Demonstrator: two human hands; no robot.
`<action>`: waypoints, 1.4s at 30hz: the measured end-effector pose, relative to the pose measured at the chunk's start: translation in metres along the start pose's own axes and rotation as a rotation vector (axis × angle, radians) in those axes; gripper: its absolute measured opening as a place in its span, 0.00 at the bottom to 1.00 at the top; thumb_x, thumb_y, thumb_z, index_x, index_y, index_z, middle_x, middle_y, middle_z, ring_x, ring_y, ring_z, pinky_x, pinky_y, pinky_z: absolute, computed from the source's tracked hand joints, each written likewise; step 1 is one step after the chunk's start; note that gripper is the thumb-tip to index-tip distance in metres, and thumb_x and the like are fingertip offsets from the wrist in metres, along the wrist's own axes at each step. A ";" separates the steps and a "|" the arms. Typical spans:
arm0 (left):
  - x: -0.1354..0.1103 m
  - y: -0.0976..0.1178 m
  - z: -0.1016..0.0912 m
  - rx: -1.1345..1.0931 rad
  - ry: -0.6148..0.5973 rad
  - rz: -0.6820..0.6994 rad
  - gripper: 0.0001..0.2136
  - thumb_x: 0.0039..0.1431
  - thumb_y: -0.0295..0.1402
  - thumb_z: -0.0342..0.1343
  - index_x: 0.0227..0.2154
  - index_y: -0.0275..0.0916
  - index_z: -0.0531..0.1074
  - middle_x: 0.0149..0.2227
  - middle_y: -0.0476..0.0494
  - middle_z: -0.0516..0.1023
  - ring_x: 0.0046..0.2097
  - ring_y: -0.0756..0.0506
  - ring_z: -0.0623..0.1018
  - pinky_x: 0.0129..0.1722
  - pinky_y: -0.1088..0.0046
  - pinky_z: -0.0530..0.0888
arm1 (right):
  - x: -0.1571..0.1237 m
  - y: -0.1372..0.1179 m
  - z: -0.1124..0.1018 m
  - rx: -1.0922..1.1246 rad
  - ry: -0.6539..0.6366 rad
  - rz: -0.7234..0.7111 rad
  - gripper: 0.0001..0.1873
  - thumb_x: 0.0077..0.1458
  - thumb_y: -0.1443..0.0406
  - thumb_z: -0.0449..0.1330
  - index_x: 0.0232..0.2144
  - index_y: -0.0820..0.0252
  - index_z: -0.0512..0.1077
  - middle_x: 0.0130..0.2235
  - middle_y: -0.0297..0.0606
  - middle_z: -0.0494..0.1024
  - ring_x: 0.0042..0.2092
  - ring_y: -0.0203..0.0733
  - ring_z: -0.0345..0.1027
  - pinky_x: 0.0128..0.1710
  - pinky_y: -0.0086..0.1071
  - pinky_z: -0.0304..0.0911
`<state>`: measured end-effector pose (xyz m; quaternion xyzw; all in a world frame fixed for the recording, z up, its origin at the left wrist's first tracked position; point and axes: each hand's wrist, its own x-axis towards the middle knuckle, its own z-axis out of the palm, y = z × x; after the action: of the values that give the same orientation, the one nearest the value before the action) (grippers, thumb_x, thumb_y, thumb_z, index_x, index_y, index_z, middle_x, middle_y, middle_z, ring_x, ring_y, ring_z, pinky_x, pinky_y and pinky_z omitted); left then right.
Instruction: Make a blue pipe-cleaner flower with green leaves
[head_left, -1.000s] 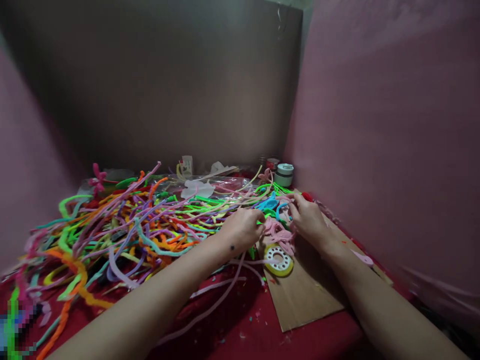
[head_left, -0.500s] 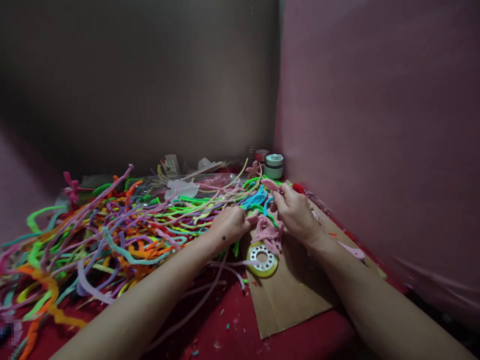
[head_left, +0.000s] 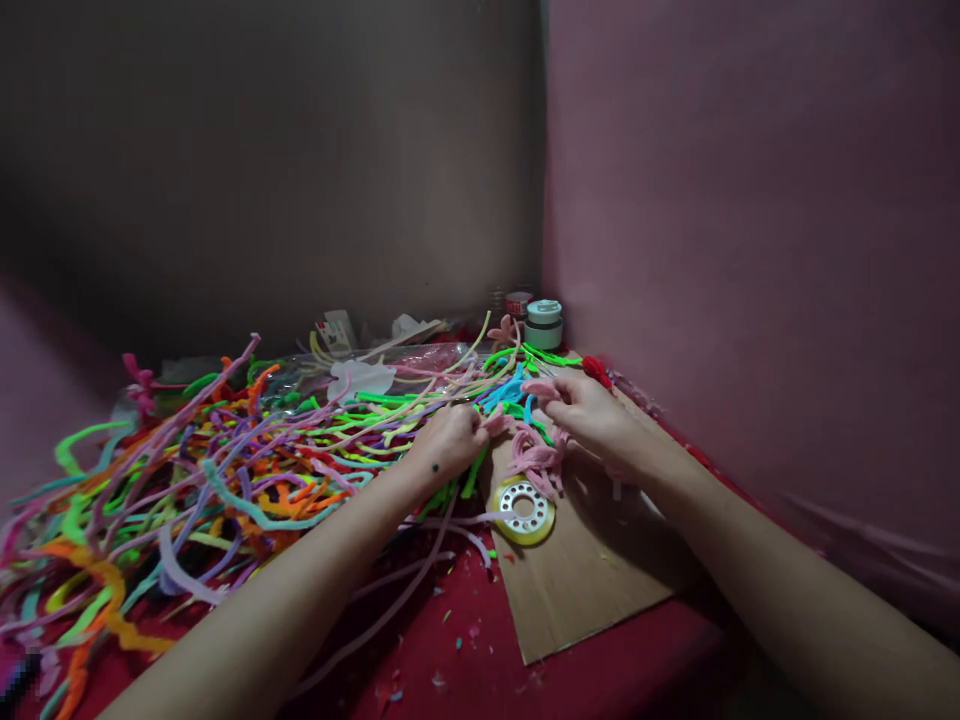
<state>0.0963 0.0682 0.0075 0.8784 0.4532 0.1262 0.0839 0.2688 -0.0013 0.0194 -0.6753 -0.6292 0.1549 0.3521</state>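
Observation:
My left hand (head_left: 448, 441) is closed in a fist at the right edge of a big heap of coloured pipe cleaners (head_left: 225, 460), pinching the end of a pink pipe cleaner (head_left: 496, 424). My right hand (head_left: 592, 412) is closed on the other end of that pink piece, just above a small bundle of pink pipe cleaners (head_left: 534, 460). A tape roll (head_left: 523, 510) with a white core lies flat on the brown cardboard sheet (head_left: 592, 580), just below the pink bundle.
A red cloth (head_left: 450, 650) covers the surface, with small scraps on it. Small jars (head_left: 543, 322) stand in the back corner against the pink wall (head_left: 750, 250). A clear plastic bag and white scraps (head_left: 360, 378) lie behind the heap.
The camera view has drifted right. My right hand rose with the pink piece half a second ago and has come down again, closer to my left hand.

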 end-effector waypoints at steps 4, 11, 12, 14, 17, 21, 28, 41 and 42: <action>0.000 0.001 -0.001 0.085 -0.023 -0.003 0.20 0.56 0.45 0.44 0.21 0.38 0.73 0.24 0.40 0.76 0.28 0.43 0.74 0.26 0.71 0.62 | 0.013 0.007 0.014 -0.181 -0.096 0.014 0.04 0.41 0.68 0.57 0.18 0.59 0.70 0.21 0.37 0.72 0.24 0.39 0.64 0.21 0.29 0.50; -0.006 0.006 -0.001 0.162 -0.030 -0.021 0.15 0.56 0.42 0.45 0.30 0.39 0.73 0.32 0.37 0.78 0.35 0.40 0.76 0.30 0.70 0.65 | 0.018 0.011 0.029 -0.283 -0.109 0.014 0.07 0.40 0.63 0.60 0.16 0.58 0.69 0.20 0.38 0.72 0.24 0.39 0.63 0.21 0.29 0.47; -0.006 0.005 0.000 0.168 -0.032 -0.022 0.15 0.56 0.42 0.45 0.30 0.39 0.73 0.33 0.37 0.78 0.35 0.40 0.76 0.30 0.69 0.65 | 0.018 0.011 0.028 -0.283 -0.101 0.012 0.06 0.41 0.64 0.59 0.16 0.58 0.69 0.21 0.39 0.72 0.25 0.39 0.63 0.21 0.29 0.47; -0.005 0.004 0.001 0.175 -0.038 -0.020 0.16 0.56 0.42 0.44 0.30 0.39 0.73 0.33 0.37 0.78 0.36 0.40 0.76 0.31 0.69 0.66 | 0.017 0.012 0.024 -0.281 -0.080 0.012 0.06 0.43 0.66 0.56 0.18 0.58 0.70 0.22 0.39 0.72 0.25 0.39 0.64 0.22 0.29 0.48; -0.004 0.003 0.002 0.183 -0.046 -0.015 0.16 0.57 0.40 0.42 0.30 0.39 0.73 0.33 0.37 0.78 0.36 0.40 0.76 0.32 0.68 0.66 | 0.015 0.012 0.016 -0.279 -0.022 0.014 0.09 0.47 0.66 0.52 0.22 0.59 0.72 0.23 0.39 0.73 0.26 0.39 0.64 0.23 0.29 0.48; -0.005 0.004 -0.001 0.193 -0.065 -0.013 0.16 0.57 0.40 0.42 0.31 0.39 0.73 0.33 0.37 0.77 0.36 0.39 0.76 0.32 0.68 0.66 | 0.014 0.010 0.009 -0.278 0.046 -0.008 0.12 0.50 0.66 0.50 0.25 0.62 0.73 0.28 0.41 0.75 0.29 0.39 0.64 0.26 0.29 0.50; -0.009 0.015 -0.017 0.164 0.003 0.056 0.12 0.53 0.34 0.47 0.38 0.39 0.71 0.41 0.39 0.75 0.41 0.41 0.73 0.34 0.70 0.65 | 0.010 0.009 0.009 -0.238 0.060 0.011 0.11 0.50 0.67 0.51 0.27 0.62 0.74 0.29 0.39 0.76 0.29 0.38 0.65 0.28 0.28 0.51; 0.009 0.026 -0.004 -0.382 -0.236 -0.091 0.16 0.43 0.43 0.55 0.22 0.34 0.76 0.16 0.52 0.63 0.22 0.51 0.62 0.22 0.75 0.57 | 0.011 0.010 0.009 -0.168 0.017 -0.007 0.13 0.49 0.70 0.49 0.32 0.63 0.73 0.31 0.41 0.77 0.31 0.40 0.67 0.28 0.28 0.55; 0.009 0.026 -0.002 -0.383 -0.231 -0.086 0.16 0.43 0.43 0.54 0.22 0.34 0.76 0.16 0.52 0.63 0.22 0.52 0.62 0.22 0.75 0.57 | 0.011 0.011 0.010 -0.166 0.015 -0.005 0.13 0.49 0.70 0.49 0.31 0.63 0.73 0.30 0.42 0.77 0.31 0.40 0.67 0.28 0.28 0.55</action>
<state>0.1208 0.0608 0.0176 0.8350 0.4453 0.1048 0.3058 0.2720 0.0125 0.0080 -0.7018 -0.6389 0.0962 0.2999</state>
